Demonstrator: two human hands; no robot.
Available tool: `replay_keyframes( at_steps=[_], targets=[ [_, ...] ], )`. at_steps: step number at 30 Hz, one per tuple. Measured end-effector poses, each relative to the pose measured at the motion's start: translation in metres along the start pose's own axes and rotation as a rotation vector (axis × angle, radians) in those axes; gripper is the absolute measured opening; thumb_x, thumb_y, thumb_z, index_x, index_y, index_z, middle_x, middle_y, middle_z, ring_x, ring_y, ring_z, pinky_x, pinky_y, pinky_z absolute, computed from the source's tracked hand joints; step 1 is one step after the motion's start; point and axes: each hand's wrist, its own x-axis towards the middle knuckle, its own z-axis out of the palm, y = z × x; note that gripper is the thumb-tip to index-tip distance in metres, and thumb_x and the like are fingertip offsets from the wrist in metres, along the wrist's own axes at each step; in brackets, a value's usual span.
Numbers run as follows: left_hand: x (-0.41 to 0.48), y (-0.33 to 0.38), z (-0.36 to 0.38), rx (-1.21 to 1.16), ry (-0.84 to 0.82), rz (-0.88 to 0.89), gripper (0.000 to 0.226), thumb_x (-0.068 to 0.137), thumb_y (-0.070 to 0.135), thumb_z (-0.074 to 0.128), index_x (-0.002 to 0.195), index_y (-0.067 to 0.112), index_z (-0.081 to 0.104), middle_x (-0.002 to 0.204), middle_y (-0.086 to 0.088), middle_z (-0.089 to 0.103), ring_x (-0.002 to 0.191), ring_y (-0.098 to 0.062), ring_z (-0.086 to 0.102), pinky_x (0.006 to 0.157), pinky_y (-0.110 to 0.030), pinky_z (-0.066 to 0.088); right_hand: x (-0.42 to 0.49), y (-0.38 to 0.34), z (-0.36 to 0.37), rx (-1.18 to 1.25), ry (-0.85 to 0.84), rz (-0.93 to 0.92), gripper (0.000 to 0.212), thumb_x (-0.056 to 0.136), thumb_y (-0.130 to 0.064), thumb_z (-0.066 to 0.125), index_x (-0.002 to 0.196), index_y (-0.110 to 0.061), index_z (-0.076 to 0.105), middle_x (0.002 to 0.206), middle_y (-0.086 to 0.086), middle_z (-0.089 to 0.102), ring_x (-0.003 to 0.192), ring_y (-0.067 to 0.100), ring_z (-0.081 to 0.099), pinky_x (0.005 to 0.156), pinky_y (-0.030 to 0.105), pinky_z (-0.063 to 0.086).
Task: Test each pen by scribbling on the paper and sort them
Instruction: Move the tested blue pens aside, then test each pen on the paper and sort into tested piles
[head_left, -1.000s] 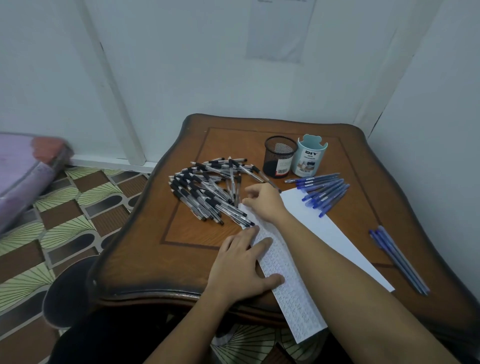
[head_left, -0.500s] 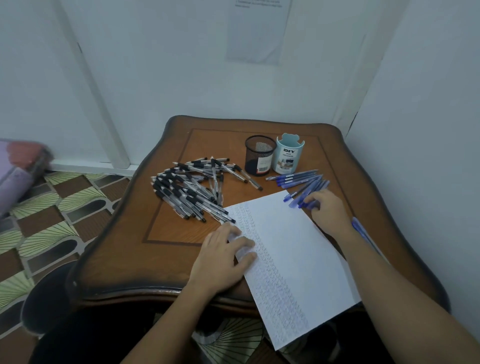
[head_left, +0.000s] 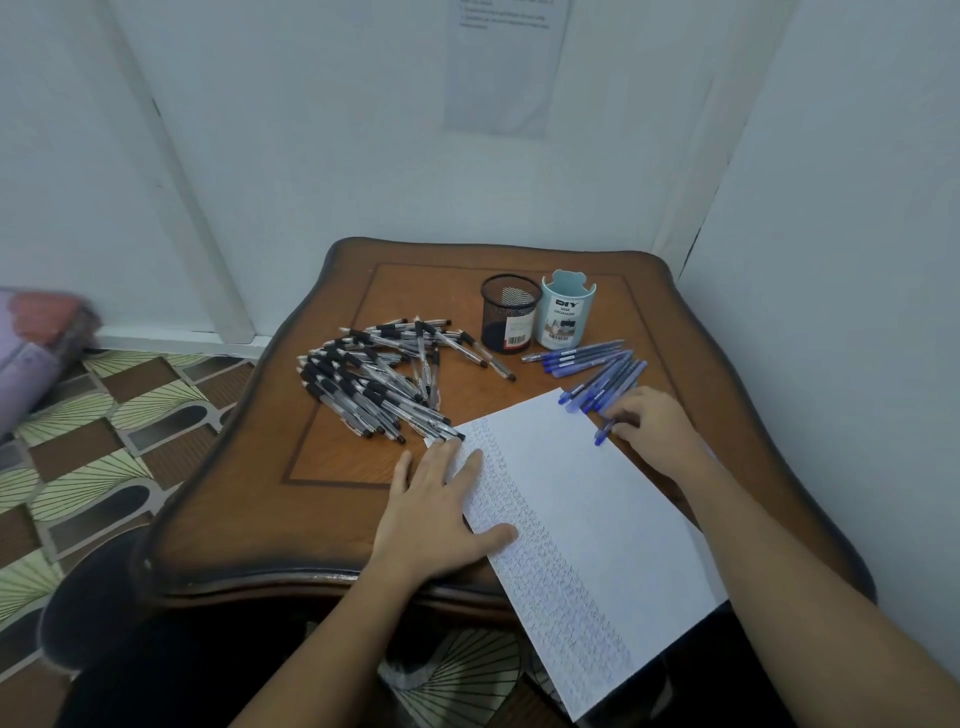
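**Lifting one blue pen for its scribble**

On the left of the glossy, dark-edged wooden table (head_left: 249, 499) lies a fanned heap of black-grip pens (head_left: 374, 384). They have clear barrels and rubbery collars, and are slim enough to roll. Just right of the heap the left hand (head_left: 441, 514) lies flat with its fingers straight and slightly spread. It presses the left edge of the paper (head_left: 587, 519), a thin white sheet whose left strip is dense with small scribbles and whose near corner overhangs the table. At the far side stand a black wire-mesh cup (head_left: 510, 312) and a smooth pale-blue organiser (head_left: 568, 312), close together. Right of them the blue pens (head_left: 592, 371) lie loosely fanned. Furthest right, the right hand (head_left: 657, 431) has its fingertips curled round one blue pen (head_left: 601, 437) at the sheet's far-right edge. To do this step well, I judge: draw that pen clear without nudging its neighbours, hold the flimsy sheet down, and scribble on bare paper right of the marks
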Motion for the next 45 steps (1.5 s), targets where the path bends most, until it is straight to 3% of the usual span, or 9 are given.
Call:
replay_keyframes(
  at_steps=[9, 12, 16, 19, 22, 26, 32, 39, 45],
  targets=[
    [0.003, 0.001, -0.001, 0.009, -0.085, -0.021, 0.122, 0.054, 0.099, 0.017, 0.155, 0.033, -0.002, 0.162, -0.001, -0.018, 0.147, -0.017, -0.02, 0.112, -0.048, -0.023, -0.008, -0.014, 0.005, -0.297, -0.031, -0.103, 0.011, 0.1, -0.018, 0.049, 0.096, -0.02, 0.06, 0.093, -0.008, 0.054, 0.1, 0.017, 0.051, 0.082, 0.032, 0.027],
    [0.001, 0.001, 0.0, -0.059, -0.02, 0.008, 0.114, 0.058, 0.098, 0.013, 0.154, 0.037, 0.014, 0.164, 0.003, -0.004, 0.149, -0.014, -0.011, 0.113, -0.047, -0.022, -0.016, -0.023, 0.005, -0.048, 0.047, -0.117, 0.018, 0.104, -0.01, 0.041, 0.109, -0.015, 0.057, 0.092, 0.003, 0.063, 0.092, 0.026, 0.059, 0.082, 0.035, 0.038],
    [-0.002, 0.001, -0.001, -0.182, 0.102, 0.022, 0.081, 0.074, 0.079, 0.012, 0.138, 0.041, 0.043, 0.154, 0.01, 0.027, 0.144, -0.006, 0.013, 0.116, -0.043, -0.015, -0.027, -0.039, -0.001, 0.301, 0.028, -0.087, 0.042, 0.107, -0.019, 0.037, 0.146, -0.03, 0.046, 0.118, -0.009, 0.058, 0.106, 0.008, 0.053, 0.091, 0.023, 0.04],
    [-0.003, -0.001, -0.002, -0.199, 0.119, 0.038, 0.079, 0.072, 0.08, 0.021, 0.135, 0.041, 0.048, 0.142, 0.013, 0.036, 0.138, -0.005, 0.023, 0.117, -0.044, -0.011, -0.032, -0.045, 0.0, 0.264, 0.053, -0.134, 0.03, 0.105, -0.029, 0.043, 0.131, -0.034, 0.057, 0.092, -0.023, 0.062, 0.079, 0.0, 0.054, 0.073, 0.023, 0.04],
    [-0.004, -0.001, -0.004, -0.181, 0.101, 0.051, 0.093, 0.066, 0.086, 0.027, 0.141, 0.035, 0.045, 0.134, 0.012, 0.039, 0.134, -0.007, 0.028, 0.118, -0.046, -0.007, -0.037, -0.049, 0.004, 0.248, 0.092, -0.099, 0.014, 0.102, -0.037, 0.051, 0.109, -0.03, 0.059, 0.06, -0.011, 0.046, 0.056, 0.008, 0.044, 0.059, 0.029, 0.033],
    [-0.006, -0.001, -0.005, -0.207, 0.117, 0.065, 0.093, 0.063, 0.089, 0.033, 0.137, 0.035, 0.05, 0.124, 0.014, 0.04, 0.128, -0.006, 0.031, 0.119, -0.046, -0.005, -0.043, -0.061, 0.006, 0.478, 0.192, 0.017, 0.011, 0.099, -0.032, 0.058, 0.092, -0.025, 0.063, 0.074, -0.009, 0.061, 0.065, 0.002, 0.055, 0.061, 0.025, 0.039],
    [-0.002, -0.001, 0.0, -0.236, 0.152, 0.041, 0.076, 0.071, 0.079, 0.025, 0.129, 0.04, 0.054, 0.126, 0.014, 0.042, 0.13, -0.007, 0.032, 0.119, -0.044, -0.004, -0.038, -0.078, 0.008, 1.048, 0.193, 0.332, 0.058, 0.107, -0.044, 0.022, 0.09, -0.014, 0.068, 0.068, 0.007, 0.062, 0.061, 0.013, 0.055, 0.057, 0.026, 0.042],
    [0.001, -0.003, 0.0, -0.175, 0.09, 0.053, 0.086, 0.068, 0.082, 0.025, 0.14, 0.04, 0.044, 0.148, 0.014, 0.031, 0.14, -0.009, 0.019, 0.118, -0.047, -0.006, -0.03, -0.08, 0.042, 1.014, 0.054, 0.237, 0.028, 0.095, -0.033, 0.064, 0.082, -0.008, 0.063, 0.069, 0.005, 0.066, 0.06, 0.011, 0.058, 0.051, 0.02, 0.044],
    [0.002, -0.004, 0.001, -0.16, 0.082, 0.06, 0.089, 0.066, 0.087, 0.026, 0.142, 0.044, 0.04, 0.148, 0.018, 0.031, 0.14, -0.009, 0.019, 0.118, -0.049, -0.002, -0.023, -0.092, 0.055, 0.857, 0.013, 0.133, 0.032, 0.094, -0.033, 0.066, 0.086, -0.002, 0.059, 0.076, 0.008, 0.07, 0.067, 0.009, 0.067, 0.066, 0.022, 0.054]
  ],
)
